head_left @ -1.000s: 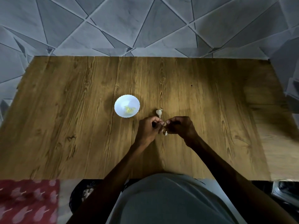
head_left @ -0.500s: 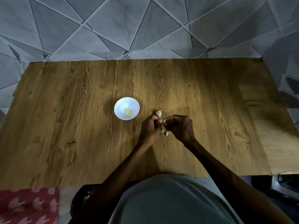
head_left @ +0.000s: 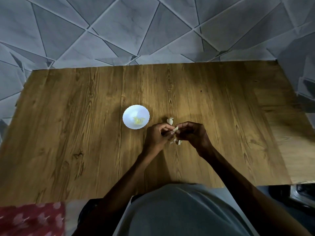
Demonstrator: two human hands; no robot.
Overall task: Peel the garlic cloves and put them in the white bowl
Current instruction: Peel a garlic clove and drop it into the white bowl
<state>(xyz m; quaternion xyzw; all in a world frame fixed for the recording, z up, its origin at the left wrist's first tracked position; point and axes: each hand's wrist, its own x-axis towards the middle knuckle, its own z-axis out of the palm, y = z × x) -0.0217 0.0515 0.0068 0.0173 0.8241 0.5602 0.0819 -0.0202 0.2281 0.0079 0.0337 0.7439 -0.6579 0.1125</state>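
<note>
A small white bowl [head_left: 136, 119] stands on the wooden table [head_left: 68, 133] and holds a few pale yellow peeled cloves [head_left: 139, 120]. To its right, my left hand [head_left: 157, 137] and my right hand [head_left: 193, 135] meet fingertip to fingertip and pinch one garlic clove [head_left: 175, 128], whose pale tip shows between them. An unpeeled clove [head_left: 170, 121] lies on the table just beyond my fingers. Scraps of garlic skin [head_left: 177, 142] lie under my hands.
The table's far edge meets a grey tiled wall [head_left: 153, 31]. A red patterned cloth [head_left: 32, 218] lies at the near left, below the table's edge. A lighter wooden surface [head_left: 293, 147] adjoins the table on the right. My grey shirt [head_left: 184, 212] fills the bottom centre.
Both hands keep working the same clove, and a pale piece now sticks out between the fingertips. The view has tilted slightly; the bowl and loose clove have not moved.
</note>
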